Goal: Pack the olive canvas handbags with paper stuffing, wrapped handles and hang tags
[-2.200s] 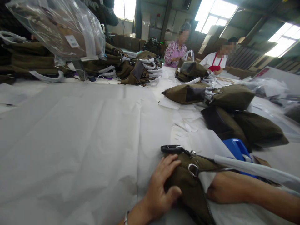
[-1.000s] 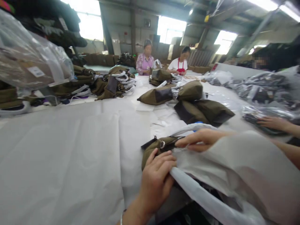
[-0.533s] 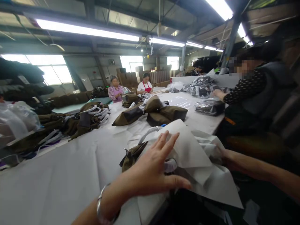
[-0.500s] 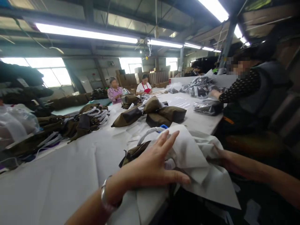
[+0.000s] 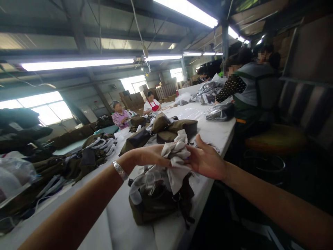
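Crumpled whitish packing paper (image 5: 175,158) is bunched between my two hands, above a dark olive bag (image 5: 153,205) on the table. My left hand (image 5: 152,155), with a silver bracelet on its wrist, is closed on the paper from the left. From the right my right hand (image 5: 206,161) presses on the same paper, its palm partly turned up and its thumb raised. The paper hides its fingertips. The bag stands at the table's near edge, with a pale wrapped handle (image 5: 135,192) and dark straps hanging on its right side.
Several olive and dark bags (image 5: 177,128) lie just beyond my hands. More bags with pale wrapped handles (image 5: 91,152) are heaped at the left. Plastic-wrapped bags (image 5: 220,111) sit near a co-worker in a dotted sleeve (image 5: 232,88). A stool (image 5: 275,140) stands at the right.
The paper was a loose, wide sheet and is now crumpled into a bunch. My hands have come together around it. The view has turned right, and the bag below shows more fully.
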A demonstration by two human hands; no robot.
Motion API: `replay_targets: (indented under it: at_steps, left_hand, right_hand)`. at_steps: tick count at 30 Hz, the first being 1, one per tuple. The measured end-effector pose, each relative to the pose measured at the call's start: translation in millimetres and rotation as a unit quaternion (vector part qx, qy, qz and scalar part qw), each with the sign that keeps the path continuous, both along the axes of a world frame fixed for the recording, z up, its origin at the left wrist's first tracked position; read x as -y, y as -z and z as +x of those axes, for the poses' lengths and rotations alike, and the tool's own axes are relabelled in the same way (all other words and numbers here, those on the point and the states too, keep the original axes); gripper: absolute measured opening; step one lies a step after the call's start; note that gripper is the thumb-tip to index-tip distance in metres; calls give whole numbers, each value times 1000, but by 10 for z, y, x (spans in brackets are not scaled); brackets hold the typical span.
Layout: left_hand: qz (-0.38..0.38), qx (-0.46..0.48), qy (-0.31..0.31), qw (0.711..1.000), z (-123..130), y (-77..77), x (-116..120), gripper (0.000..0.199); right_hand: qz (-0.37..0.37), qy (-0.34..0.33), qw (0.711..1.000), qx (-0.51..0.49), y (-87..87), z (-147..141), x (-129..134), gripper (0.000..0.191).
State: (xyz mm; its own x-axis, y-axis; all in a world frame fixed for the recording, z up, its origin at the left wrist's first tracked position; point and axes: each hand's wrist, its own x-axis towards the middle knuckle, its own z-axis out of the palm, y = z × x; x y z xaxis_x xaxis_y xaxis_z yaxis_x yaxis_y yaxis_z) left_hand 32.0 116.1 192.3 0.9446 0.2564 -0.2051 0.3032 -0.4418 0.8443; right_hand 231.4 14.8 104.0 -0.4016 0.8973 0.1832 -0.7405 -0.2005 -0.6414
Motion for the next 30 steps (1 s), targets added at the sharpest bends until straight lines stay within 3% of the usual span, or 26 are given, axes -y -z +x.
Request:
replay_targets:
  at_steps: [2, 5, 7, 9, 11, 13, 17, 22, 26, 30]
  left_hand:
    - [-24, -5, -52, 998, -44, 15, -95, 45]
    - [33, 1, -86, 996, -79, 148, -116, 43]
    - [120, 31, -66, 990, -90, 236, -58, 50]
    - [217, 75, -41, 972, -101, 287, 18, 58]
    - [281, 96, -27, 954, -114, 303, 89, 61]
    - [306, 85, -30, 948, -135, 301, 148, 58]
    - [341, 38, -66, 937, -224, 299, 222, 61]
    - [384, 9, -102, 917, -382, 327, 215, 70]
    - [402, -40, -34, 914, -399, 314, 292, 76]
    - [383, -149, 67, 909, -345, 317, 436, 63]
  right_hand:
    - [-5, 31, 999, 23, 178, 31, -37, 64]
    - [19, 177, 973, 149, 539, 0, -24, 46]
    - [114, 251, 914, 299, 760, -75, 37, 30]
    - [229, 295, 824, 427, 899, -167, 111, 17]
    - [299, 330, 749, 490, 951, -248, 164, 21]
    - [318, 356, 720, 504, 961, -310, 179, 23]
    - [322, 364, 702, 521, 1033, -404, 164, 23]
    - [324, 300, 645, 623, 1208, -450, 155, 36]
    - [378, 248, 611, 650, 1267, -357, 87, 35]
    - [394, 304, 556, 666, 1270, -259, 42, 16]
